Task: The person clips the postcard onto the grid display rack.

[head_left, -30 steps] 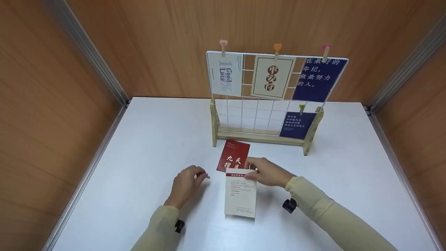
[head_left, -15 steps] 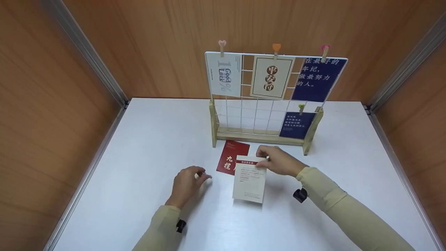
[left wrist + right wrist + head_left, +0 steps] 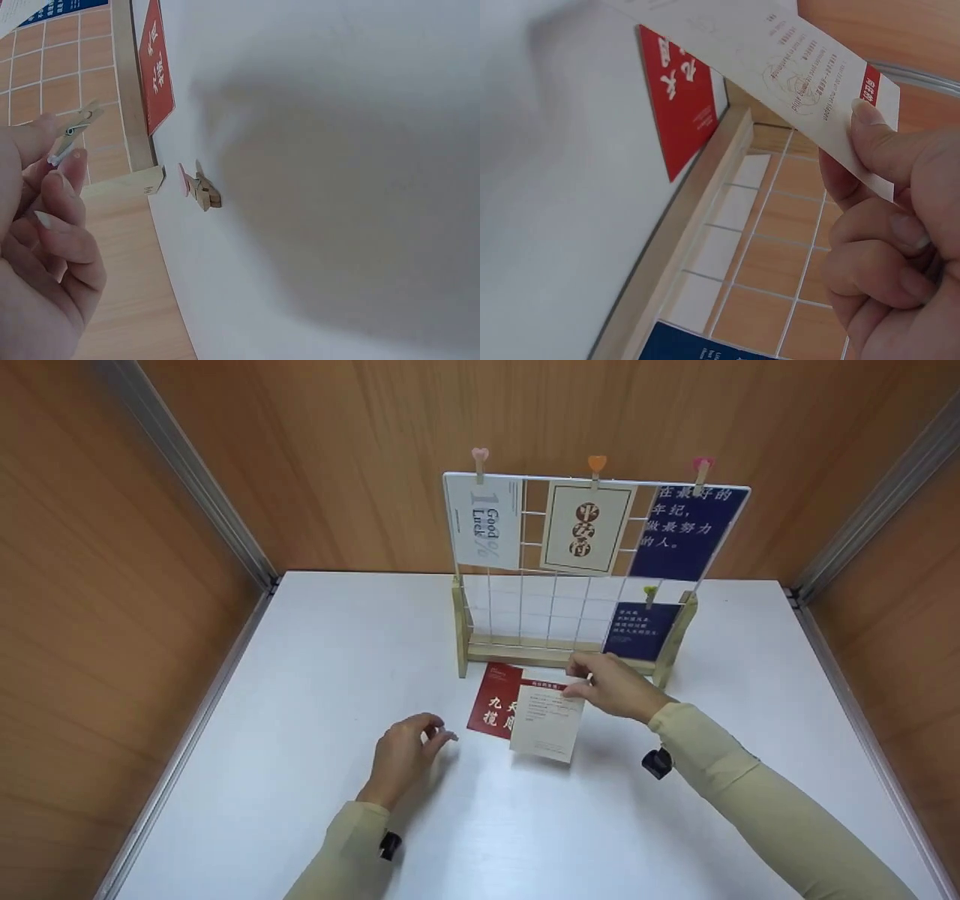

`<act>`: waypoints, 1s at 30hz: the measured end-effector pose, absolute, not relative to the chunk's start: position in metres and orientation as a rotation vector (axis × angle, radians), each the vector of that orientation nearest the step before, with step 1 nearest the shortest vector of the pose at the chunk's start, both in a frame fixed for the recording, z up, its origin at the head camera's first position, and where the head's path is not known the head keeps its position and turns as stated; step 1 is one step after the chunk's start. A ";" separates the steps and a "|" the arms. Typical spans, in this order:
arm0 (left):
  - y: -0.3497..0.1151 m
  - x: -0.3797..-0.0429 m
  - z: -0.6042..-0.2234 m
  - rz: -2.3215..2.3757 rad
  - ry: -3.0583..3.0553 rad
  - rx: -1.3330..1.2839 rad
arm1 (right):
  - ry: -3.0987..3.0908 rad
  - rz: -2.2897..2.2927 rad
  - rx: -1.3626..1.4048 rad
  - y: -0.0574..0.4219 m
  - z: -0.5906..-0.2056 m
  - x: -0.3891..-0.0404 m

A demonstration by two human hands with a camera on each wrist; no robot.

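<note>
My right hand (image 3: 615,688) pinches a cream card (image 3: 546,726) with a red band at its top corner, thumb on the printed face. The card hangs above the table and overlaps a red card (image 3: 491,701) lying flat there. My left hand (image 3: 400,759), off to the left, pinches a small wooden clothespin (image 3: 75,129) between thumb and fingers, seen best in the left wrist view. A wire grid rack on a wooden stand (image 3: 517,651) is just beyond the right hand.
Heart-topped clothespins hold a Good Luck card (image 3: 486,525), a bordered cream card (image 3: 587,526) and a large blue card (image 3: 686,536) on the rack. A smaller blue card (image 3: 640,630) hangs lower right. Loose clothespins (image 3: 201,189) lie on the table. Wood panels (image 3: 360,457) enclose it.
My right hand has carried the cream card away from me and to the right, up to the rack's foot. The left hand has stayed almost still.
</note>
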State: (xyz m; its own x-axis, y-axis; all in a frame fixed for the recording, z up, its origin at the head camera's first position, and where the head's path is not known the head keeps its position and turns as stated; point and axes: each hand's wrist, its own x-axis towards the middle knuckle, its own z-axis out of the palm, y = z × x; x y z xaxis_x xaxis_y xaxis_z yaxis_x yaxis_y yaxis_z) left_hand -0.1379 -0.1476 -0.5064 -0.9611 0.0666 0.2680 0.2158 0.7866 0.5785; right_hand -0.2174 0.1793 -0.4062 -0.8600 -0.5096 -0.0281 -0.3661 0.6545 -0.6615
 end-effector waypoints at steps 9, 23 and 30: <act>-0.146 -0.137 -0.504 -0.892 -2.716 -0.248 | 2.749 -0.968 -0.670 0.181 -0.397 -0.225; -0.144 -0.141 -0.500 -0.869 -2.668 -0.302 | 2.955 -0.936 -0.724 0.183 -0.391 -0.241; -0.141 -0.145 -0.494 -0.830 -2.654 -0.323 | 3.109 -0.982 -0.773 0.184 -0.389 -0.247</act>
